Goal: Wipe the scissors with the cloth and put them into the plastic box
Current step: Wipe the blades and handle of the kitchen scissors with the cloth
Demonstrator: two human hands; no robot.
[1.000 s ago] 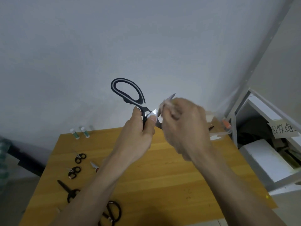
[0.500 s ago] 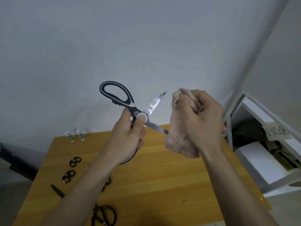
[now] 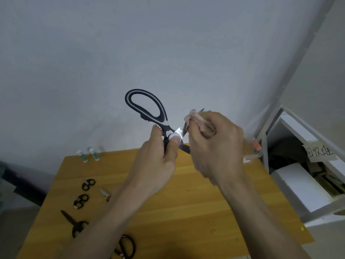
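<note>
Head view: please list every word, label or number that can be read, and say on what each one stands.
"回收堆", handwritten on a paper label taped to the white shelf at right; the last character is uncertain.
Two small tubes at the table's far edge: print too small to read.
Black and white scissors: no text visible.

A yellow wooden table (image 3: pixel 186 217) is seen against a grey wall (image 3: pixel 93 53). Two small tubes with white caps (image 3: pixel 87 154) are stood at the far left corner of the table. Near the left edge, two tiny pairs of black scissors (image 3: pixel 84 192) are laid one behind the other. A small blade (image 3: pixel 105 194) is laid just beside them. Nearer, a long black pair of scissors (image 3: pixel 74 224) and another black pair (image 3: pixel 124 246) at the front edge are seen. On the right, a white shelf (image 3: pixel 306 186) is stood, and a paper label (image 3: pixel 320 152) with writing is stuck on it.
</note>
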